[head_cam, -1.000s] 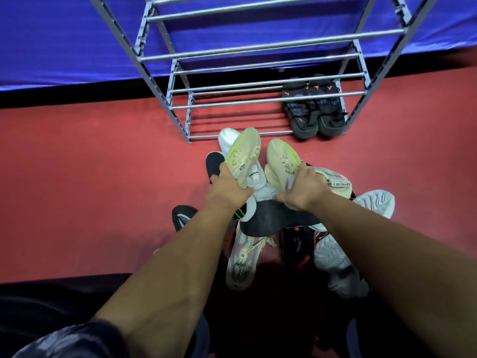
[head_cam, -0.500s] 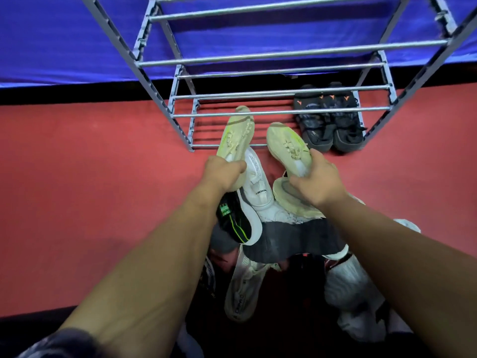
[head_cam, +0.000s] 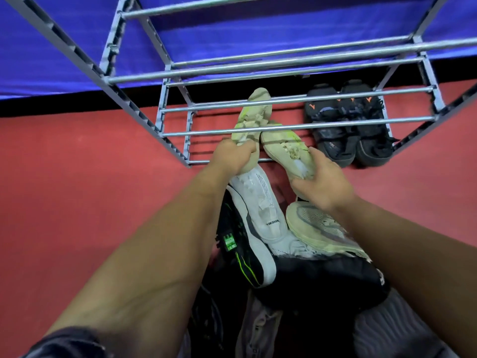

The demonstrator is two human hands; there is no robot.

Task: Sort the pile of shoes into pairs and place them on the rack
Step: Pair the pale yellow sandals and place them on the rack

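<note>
While each hand stays clenched on a pale shoe, both have entered the rack.

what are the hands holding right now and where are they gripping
Left hand grips one pale green sneaker at its heel; right hand grips the matching sneaker, also at the heel.

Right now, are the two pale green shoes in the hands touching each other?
Touching: the head view shows the left shoe and right shoe meeting near their middles.
</note>
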